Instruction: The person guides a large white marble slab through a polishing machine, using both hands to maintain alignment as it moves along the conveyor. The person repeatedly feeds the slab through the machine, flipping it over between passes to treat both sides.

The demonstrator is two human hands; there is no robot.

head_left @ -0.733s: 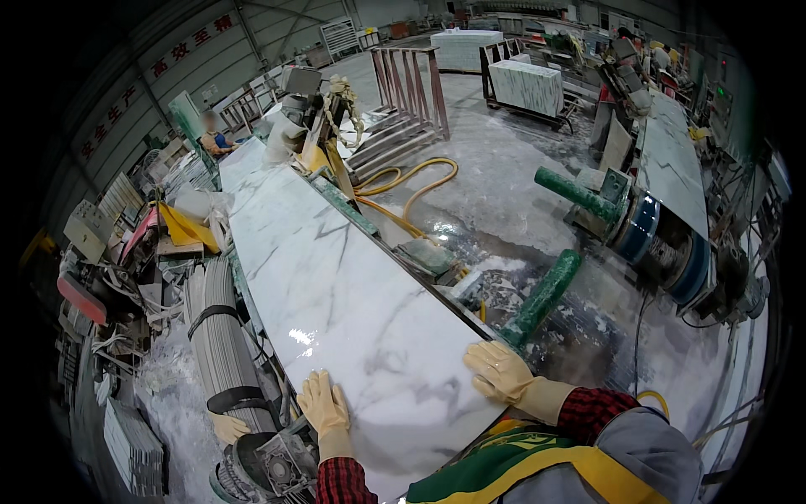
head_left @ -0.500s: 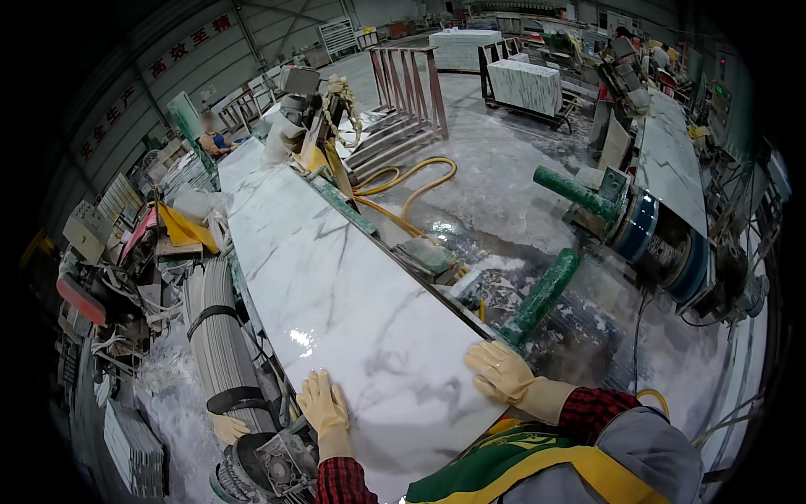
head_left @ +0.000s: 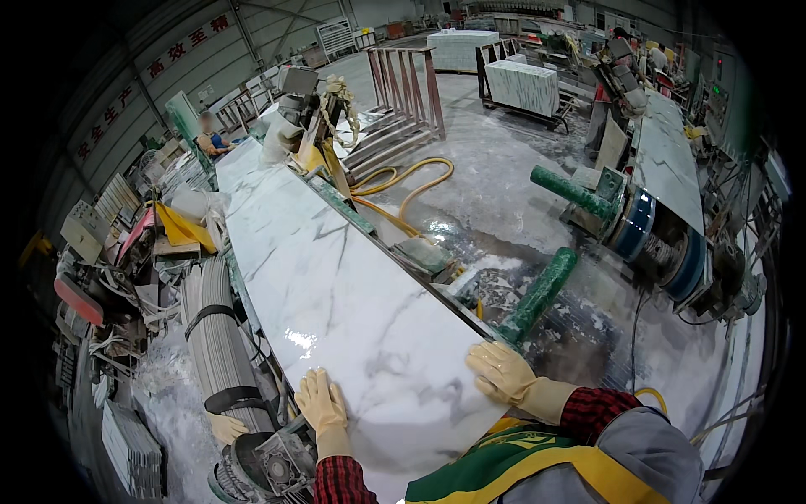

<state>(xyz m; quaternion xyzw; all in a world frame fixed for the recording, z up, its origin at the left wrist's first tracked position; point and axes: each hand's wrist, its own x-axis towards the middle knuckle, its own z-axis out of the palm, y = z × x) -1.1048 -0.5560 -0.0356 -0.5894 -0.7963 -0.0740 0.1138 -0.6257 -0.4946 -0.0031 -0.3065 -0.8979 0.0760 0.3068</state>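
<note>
A long white stone slab [head_left: 336, 277] with grey veins, wet and shiny in places, stretches from just before me toward the far left. My left hand [head_left: 321, 405], in a cream rubber glove, rests flat on its near left part with the fingers stretched out. At the slab's right edge, my right hand [head_left: 504, 374] lies palm down in a matching glove, its fingers extended and pointing left. Neither hand grips anything.
A green roller [head_left: 537, 298] juts out right of the slab. Yellow hose [head_left: 411, 202] coils on the wet floor. Strapped grey strips [head_left: 214, 336] and a loose glove [head_left: 226, 427] lie on the left. A rack [head_left: 409, 92] stands ahead; a person [head_left: 210, 139] is at far left.
</note>
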